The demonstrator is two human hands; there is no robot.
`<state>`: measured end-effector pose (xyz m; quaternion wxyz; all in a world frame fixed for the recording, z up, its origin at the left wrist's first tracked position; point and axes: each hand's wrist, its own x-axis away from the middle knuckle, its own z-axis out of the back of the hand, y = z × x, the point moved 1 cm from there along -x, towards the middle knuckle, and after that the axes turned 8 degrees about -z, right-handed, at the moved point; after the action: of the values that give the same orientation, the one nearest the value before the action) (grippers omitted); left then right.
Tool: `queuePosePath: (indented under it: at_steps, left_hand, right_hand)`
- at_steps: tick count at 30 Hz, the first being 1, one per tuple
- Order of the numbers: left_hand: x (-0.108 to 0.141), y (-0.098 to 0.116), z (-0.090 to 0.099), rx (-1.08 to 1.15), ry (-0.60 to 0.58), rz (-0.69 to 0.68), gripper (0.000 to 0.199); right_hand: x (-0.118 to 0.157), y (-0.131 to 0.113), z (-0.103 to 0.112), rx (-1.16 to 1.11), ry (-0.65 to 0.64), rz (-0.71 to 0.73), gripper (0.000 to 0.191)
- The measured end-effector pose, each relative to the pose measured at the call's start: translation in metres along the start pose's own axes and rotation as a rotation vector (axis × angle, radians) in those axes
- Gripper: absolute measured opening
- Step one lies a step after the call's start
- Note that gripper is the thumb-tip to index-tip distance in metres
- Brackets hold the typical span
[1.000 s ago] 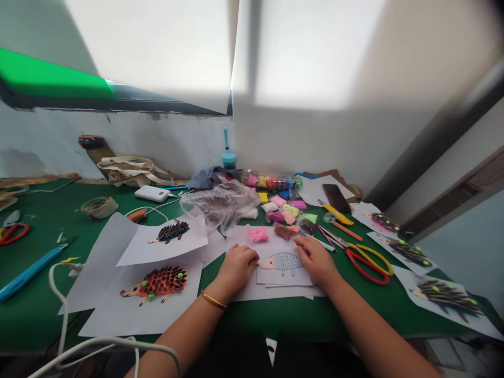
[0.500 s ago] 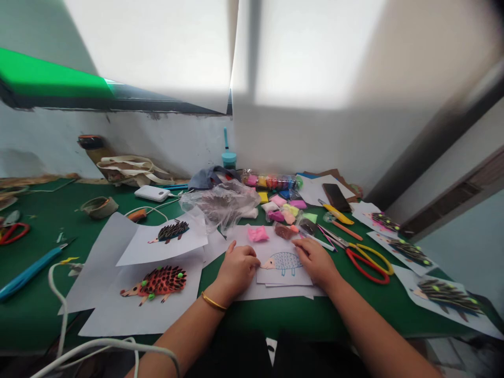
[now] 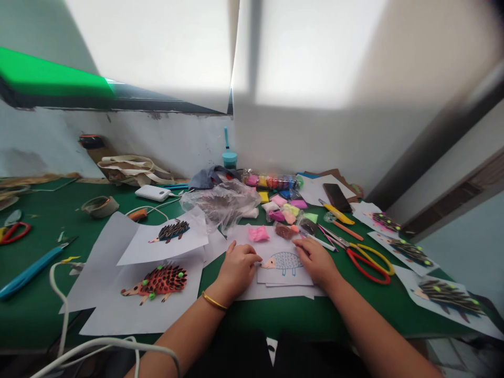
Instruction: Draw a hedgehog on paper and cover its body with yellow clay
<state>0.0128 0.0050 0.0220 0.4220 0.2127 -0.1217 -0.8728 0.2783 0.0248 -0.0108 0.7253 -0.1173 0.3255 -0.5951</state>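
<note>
A sheet with a hedgehog drawing (image 3: 286, 279) lies in front of me, its spines and legs in blue, its face pinkish. At the snout, my left hand (image 3: 238, 268) has thumb and forefinger pinched together, the little finger lifted; anything between the tips is too small to make out. My right hand (image 3: 317, 261) rests on the sheet's right side, fingers stretched out over the hedgehog's back. Just beyond the drawing are a lump of pink clay (image 3: 258, 233), a brown clay packet (image 3: 283, 231) and a black clay packet (image 3: 307, 226).
Scissors (image 3: 368, 257) with red and yellow handles and a yellow cutter (image 3: 336, 212) lie right. Finished hedgehog pictures (image 3: 444, 296) line the right edge. At left are a red hedgehog picture (image 3: 157, 286), a blue craft knife (image 3: 35, 270) and a white cable (image 3: 65, 315). A plastic bag (image 3: 220, 202) sits behind.
Both hands keep nearly the same place. The left thumb and forefinger have shifted very slightly at the snout; the whole view has moved a little.
</note>
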Motion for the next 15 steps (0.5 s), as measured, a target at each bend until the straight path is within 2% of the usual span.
queuePosePath:
  at_steps: [9,15]
  left_hand:
    - [-0.0006,0.0014,-0.0002,-0.001,-0.031,-0.010,0.029]
    - [-0.0001,0.0005,0.0011,-0.007,0.038,0.011,0.032]
  right_hand:
    - [0.0000,0.0007,-0.0004,-0.007,0.004,0.000,0.029]
    - [0.0002,0.0013,-0.0009,-0.004,0.010,-0.007,0.029]
